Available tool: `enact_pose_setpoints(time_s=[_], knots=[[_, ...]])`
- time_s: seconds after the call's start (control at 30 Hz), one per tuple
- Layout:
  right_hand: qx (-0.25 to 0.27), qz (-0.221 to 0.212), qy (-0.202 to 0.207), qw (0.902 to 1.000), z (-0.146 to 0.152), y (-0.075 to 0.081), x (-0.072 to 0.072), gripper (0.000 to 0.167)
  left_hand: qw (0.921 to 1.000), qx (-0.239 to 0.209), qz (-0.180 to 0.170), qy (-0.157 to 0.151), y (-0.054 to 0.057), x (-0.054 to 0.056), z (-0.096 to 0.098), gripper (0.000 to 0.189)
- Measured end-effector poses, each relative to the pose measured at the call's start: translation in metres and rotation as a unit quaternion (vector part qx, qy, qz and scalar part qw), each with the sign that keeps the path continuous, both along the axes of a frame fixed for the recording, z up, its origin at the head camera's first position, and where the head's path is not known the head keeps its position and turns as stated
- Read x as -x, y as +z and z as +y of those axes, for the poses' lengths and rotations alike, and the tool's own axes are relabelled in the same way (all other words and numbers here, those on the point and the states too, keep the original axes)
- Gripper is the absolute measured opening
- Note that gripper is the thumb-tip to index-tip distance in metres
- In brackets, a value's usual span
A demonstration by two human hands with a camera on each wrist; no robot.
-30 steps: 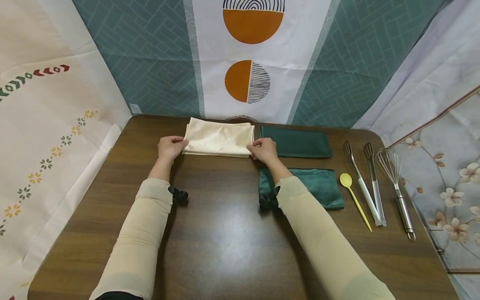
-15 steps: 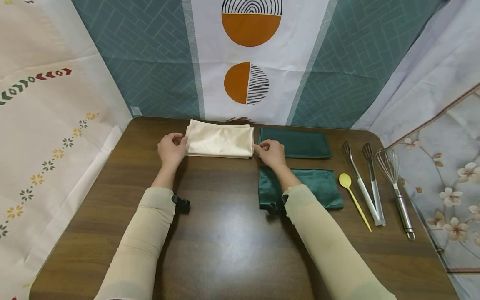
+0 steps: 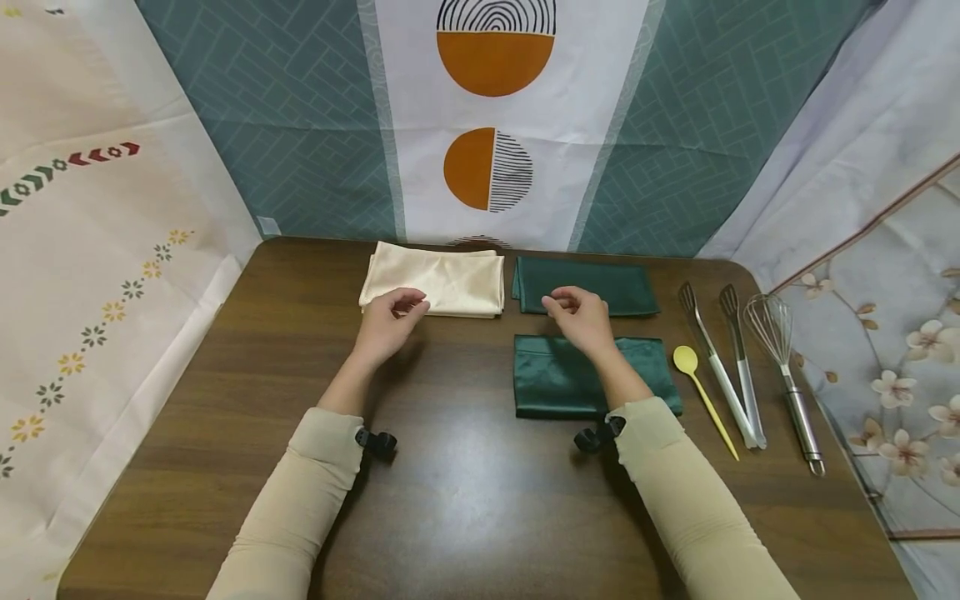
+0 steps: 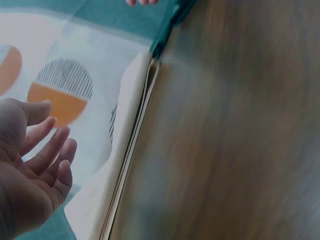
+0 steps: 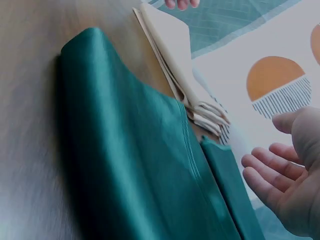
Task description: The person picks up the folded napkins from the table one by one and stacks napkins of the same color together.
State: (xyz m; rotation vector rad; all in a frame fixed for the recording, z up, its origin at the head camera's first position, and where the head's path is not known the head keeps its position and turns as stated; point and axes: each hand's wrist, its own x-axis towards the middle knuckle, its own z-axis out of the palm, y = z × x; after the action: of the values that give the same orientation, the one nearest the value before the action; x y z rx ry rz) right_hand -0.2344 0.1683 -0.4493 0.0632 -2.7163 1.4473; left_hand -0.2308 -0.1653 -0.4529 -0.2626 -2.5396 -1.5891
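- Sleeved arms (image 3: 281, 500) have shifted rightward, off the ends of the folded cream satin cloth (image 3: 446, 279), left of the back green cloth (image 3: 588, 271).
- Left hand (image 3: 388, 323), by the cream cloth, and right hand (image 3: 583, 318), over the green one, curve loosely, holding nothing.
- Slippery satin probably wants light, matching pinches at its thin fold edges (image 4: 125, 170).

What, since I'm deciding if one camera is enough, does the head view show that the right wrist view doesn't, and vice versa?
Only the head view: the yellow spoon, the slotted utensils, the whisk and the sleeves.

Only the right wrist view: the palm side of the right hand and a side-on look at the layered folds ending the cream cloth.

Both: that hand, that cloth, the near green cloth, the far green cloth, the table and the left hand, though the right wrist view catches only its fingertips.
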Motion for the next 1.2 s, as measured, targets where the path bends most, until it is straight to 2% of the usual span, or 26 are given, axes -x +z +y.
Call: enact_pose_setpoints(time_s=[0.1, 0.27, 0.47, 0.67, 0.93, 1.2], knots=[[-0.002, -0.009, 0.000, 1.0000, 0.013, 0.000, -0.009, 0.043, 0.9998, -0.007, -0.002, -0.017, 0.001, -0.007, 0.008, 0.026], [0.002, -0.011, 0.010, 0.9999, 0.032, 0.000, -0.023, 0.050, 0.9996, -0.007, -0.002, -0.025, 0.001, -0.013, 0.017, 0.028], [-0.002, 0.001, 0.012, 0.9999, 0.058, -0.007, -0.039, 0.049, 0.9993, -0.004, -0.005, -0.036, -0.005, -0.019, 0.028, 0.030], [-0.002, 0.021, -0.005, 0.9998, 0.082, -0.013, -0.054, 0.044, 0.9988, -0.014, -0.011, -0.045, -0.013, -0.024, 0.042, 0.030], [-0.009, 0.078, -0.044, 0.9960, 0.110, -0.017, -0.064, 0.037, 0.9969, -0.010, -0.031, -0.072, -0.024, -0.030, 0.065, 0.029], [-0.039, 0.100, -0.071, 0.9917, 0.131, -0.024, -0.067, 0.032, 0.9921, 0.025, -0.053, -0.111, -0.032, -0.029, 0.091, 0.034]])
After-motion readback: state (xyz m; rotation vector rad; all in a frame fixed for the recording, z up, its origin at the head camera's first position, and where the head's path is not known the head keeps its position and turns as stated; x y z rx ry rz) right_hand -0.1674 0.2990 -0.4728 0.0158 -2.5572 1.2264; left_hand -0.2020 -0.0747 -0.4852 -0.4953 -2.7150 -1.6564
